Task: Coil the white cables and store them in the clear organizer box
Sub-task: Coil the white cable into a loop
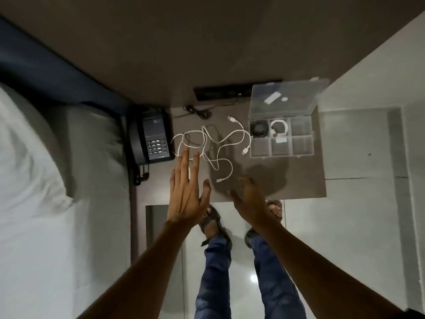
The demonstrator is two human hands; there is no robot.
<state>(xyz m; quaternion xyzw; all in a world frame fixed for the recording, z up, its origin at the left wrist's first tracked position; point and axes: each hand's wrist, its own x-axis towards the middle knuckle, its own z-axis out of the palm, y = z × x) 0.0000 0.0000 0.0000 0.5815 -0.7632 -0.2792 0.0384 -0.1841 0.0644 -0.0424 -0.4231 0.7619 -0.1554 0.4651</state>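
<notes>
Loose white cables (220, 143) lie tangled on the dark bedside table (299, 180), their plugs pointing several ways. The clear organizer box (281, 147) stands at the table's right with its lid (287, 97) raised. One compartment holds a coiled white cable (279, 127), the one to its left a coiled black cable (259, 129). My left hand (188, 192) hovers flat over the left end of the tangle, fingers stretched and empty. My right hand (250, 199) is blurred near the table's front edge, fingers apart, holding nothing.
A dark desk telephone (153, 137) sits at the table's left edge beside the bed (34, 180). A black cord (197, 111) and a black wall panel (230, 90) are at the back. My legs and sandalled feet (213, 219) stand on pale floor tiles.
</notes>
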